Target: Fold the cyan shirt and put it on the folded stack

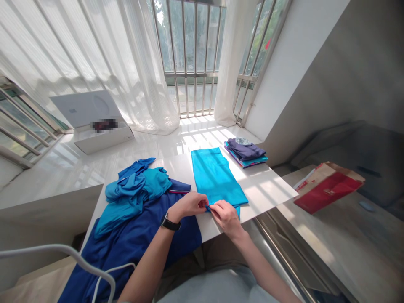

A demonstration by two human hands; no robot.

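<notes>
A bright turquoise-blue garment (214,176) lies folded into a long flat panel on the white table. At its near edge, my left hand (190,205) and my right hand (226,213) come close together, their fingertips pinching a small bunched bit of darker-looking blue fabric. A black-strapped watch is on my left wrist. To the left sits a loose heap of teal and blue clothes (139,189), on top of a large dark blue garment (126,248) that hangs over the table's front edge.
Behind on the right, a stack of folded clothes (246,150) sits on the white table (265,185). An open white box (104,141) stands on the window ledge. Right of the table is a red and brown paper bag (330,187). A white cable (72,254) curves across the lower left.
</notes>
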